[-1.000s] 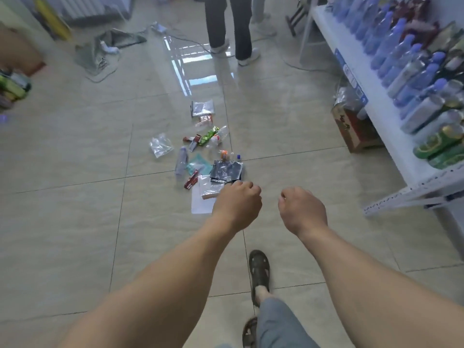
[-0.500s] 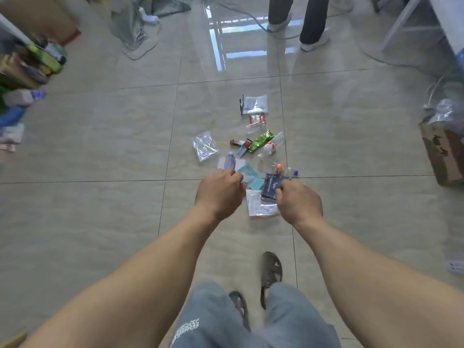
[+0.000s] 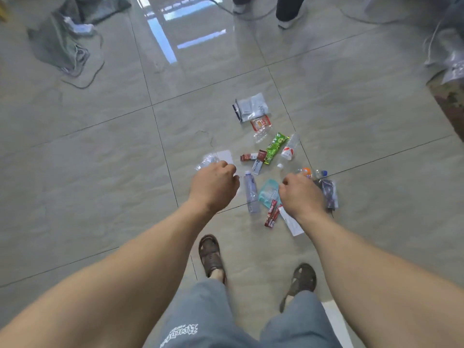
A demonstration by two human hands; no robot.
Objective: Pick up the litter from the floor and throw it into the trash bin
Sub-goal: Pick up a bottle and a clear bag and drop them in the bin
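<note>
While seemingly empty, clear bottle [image 3: 251, 191] flat between curled left hand [image 3: 213, 187] and right hand [image 3: 301, 194], grips unclear.

Glossy beige tiled floor [image 3: 100, 172], window glare at top centre. Crumpled grey-green cloth [image 3: 62, 43] top left, a dark cable [image 3: 95, 71] looped beside it. Second person's shoes [image 3: 286, 21] at top edge. Brown sandals [image 3: 211, 257] below.

My left hand [image 3: 213, 188] covers part of a clear bag [image 3: 206, 162], and my right hand [image 3: 301, 197] hides most of a dark wrapper [image 3: 329, 193] and a white sheet [image 3: 292, 223] — both fists curl away, fingers unseen. Someone's legs [image 3: 288, 8] are cut off at the top edge.
</note>
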